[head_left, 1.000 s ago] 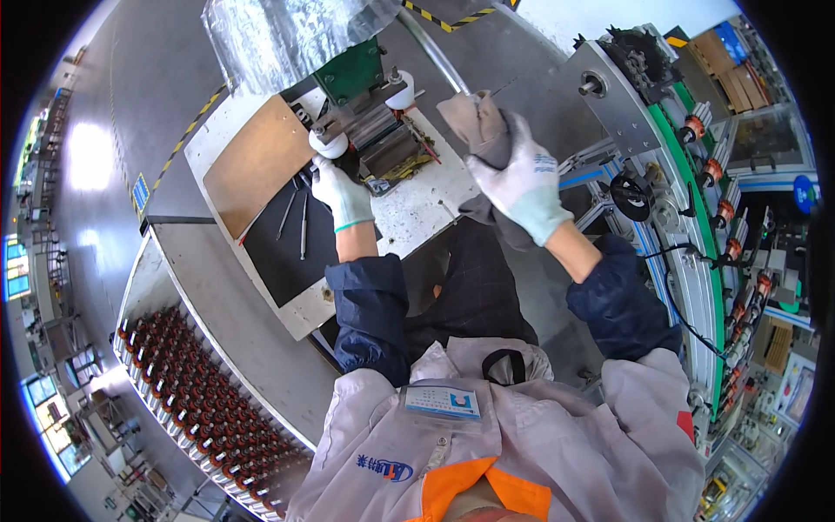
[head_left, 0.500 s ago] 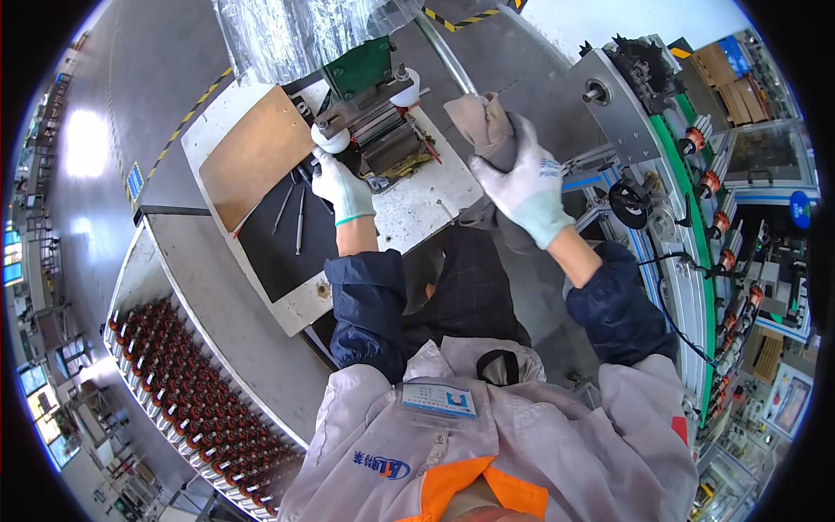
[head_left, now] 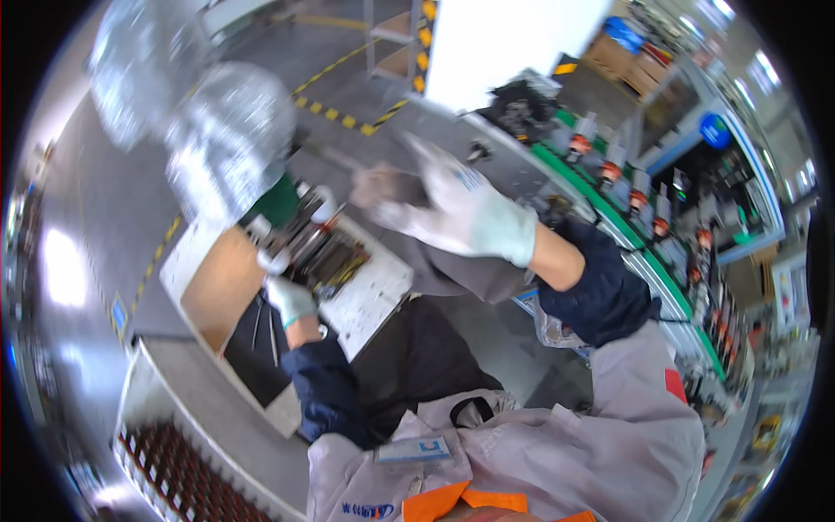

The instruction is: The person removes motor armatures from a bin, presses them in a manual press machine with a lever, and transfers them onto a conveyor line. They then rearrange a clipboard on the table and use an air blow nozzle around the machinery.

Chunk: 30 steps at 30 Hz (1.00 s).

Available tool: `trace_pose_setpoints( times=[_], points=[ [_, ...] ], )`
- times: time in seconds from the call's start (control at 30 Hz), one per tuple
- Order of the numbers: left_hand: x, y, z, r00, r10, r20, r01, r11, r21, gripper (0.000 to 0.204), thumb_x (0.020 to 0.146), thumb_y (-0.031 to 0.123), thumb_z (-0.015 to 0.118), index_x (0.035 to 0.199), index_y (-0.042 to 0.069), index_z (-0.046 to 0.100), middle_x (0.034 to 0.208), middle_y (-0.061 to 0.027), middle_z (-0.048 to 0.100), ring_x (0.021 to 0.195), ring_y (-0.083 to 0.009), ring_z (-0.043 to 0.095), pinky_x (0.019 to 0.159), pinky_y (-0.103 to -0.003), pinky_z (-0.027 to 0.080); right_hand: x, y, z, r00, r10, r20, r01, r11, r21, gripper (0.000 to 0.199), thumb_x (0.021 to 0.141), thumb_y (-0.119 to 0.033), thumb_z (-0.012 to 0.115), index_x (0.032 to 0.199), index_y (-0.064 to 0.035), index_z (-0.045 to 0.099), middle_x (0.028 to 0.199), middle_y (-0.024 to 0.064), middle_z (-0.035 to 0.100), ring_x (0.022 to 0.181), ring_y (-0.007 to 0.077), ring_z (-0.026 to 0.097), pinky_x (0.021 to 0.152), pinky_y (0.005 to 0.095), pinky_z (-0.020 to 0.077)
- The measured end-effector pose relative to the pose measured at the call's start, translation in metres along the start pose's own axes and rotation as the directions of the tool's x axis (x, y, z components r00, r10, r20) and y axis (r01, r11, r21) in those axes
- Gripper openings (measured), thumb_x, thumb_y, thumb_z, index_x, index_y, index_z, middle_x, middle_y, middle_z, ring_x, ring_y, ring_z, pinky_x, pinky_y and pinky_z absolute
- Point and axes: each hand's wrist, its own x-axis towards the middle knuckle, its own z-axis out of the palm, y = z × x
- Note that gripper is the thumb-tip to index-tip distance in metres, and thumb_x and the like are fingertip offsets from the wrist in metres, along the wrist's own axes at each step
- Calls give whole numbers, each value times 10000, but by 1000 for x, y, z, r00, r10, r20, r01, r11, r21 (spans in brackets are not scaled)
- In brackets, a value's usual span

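At the white bench, I see the left white knit-gloved hand (head_left: 290, 298) resting on a dark ribbed metal fixture (head_left: 323, 252); its grip I cannot tell. The right white knit-gloved hand (head_left: 461, 209), raised and blurred, clasps a crumpled grey-brown cloth (head_left: 383, 185) above the bench.

Device (head_left: 323, 248) on bench (head_left: 383, 291) — crate (head_left: 187, 478) lower left.

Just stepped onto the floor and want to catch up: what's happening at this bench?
A person in a grey work coat and white gloves is working at a small white bench. The left hand rests on a metal fixture on that bench, beside a brown board. The right hand is raised and holds a brownish rag-like piece, motion-blurred. A tray of dark bottles sits at lower left.
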Motion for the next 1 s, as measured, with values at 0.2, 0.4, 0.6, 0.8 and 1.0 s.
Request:
trace_pose_setpoints(
  times=[0.2, 0.4, 0.6, 0.8, 1.0],
  points=[
    [9, 24, -71, 979, -6, 202, 43, 983, -177, 602, 1019, 440, 247, 1216, -42, 549, 1237, -229, 621, 1151, -400, 607, 1003, -529, 501, 106, -5, -79, 943, 201, -266, 157, 436, 886, 453, 979, -438, 529, 1144, -25, 617, 997, 66, 645, 888, 149, 588, 772, 310, 489],
    [-131, 8, -37, 914, -347, 212, 302, 928, 216, 536, 988, 570, 477, 1098, 62, 608, 1070, -129, 659, 939, -314, 643, 810, -516, 535, 20, 96, 125, 821, -8, 571, -294, 851, 435, 634, 755, -492, 789, 1164, -18, 691, 1012, 155, 708, 891, 250, 636, 752, 379, 525],
    [-209, 9, 44, 724, -481, 495, 256, 853, 455, 426, 1026, 462, 491, 1069, 63, 634, 932, -80, 666, 843, -226, 668, 732, -411, 562, -80, 41, 116, 875, 1, 484, -187, 924, 335, 884, 698, -336, 758, 1448, -43, 393, 1053, 226, 688, 1028, 360, 664, 911, 401, 505],
    [-238, 11, 90, 675, -265, 689, -308, 748, 589, 347, 1047, 234, 493, 1195, -55, 615, 1120, -105, 681, 1044, -154, 626, 927, -296, 481, -51, 146, -19, 896, 354, 269, -429, 846, 316, 390, 782, -345, 743, 810, 42, 702, 709, 128, 683, 649, 219, 660, 643, 383, 536],
    [-237, 20, 31, 799, -388, 459, -41, 727, 686, 274, 1030, 169, 505, 1108, -53, 646, 1023, -124, 714, 912, -190, 691, 811, -317, 556, 42, 324, -135, 361, 662, -657, -522, 727, 446, 695, 748, -407, 767, 1209, 74, 568, 1110, 214, 678, 1033, 303, 658, 904, 365, 504]
  ],
)
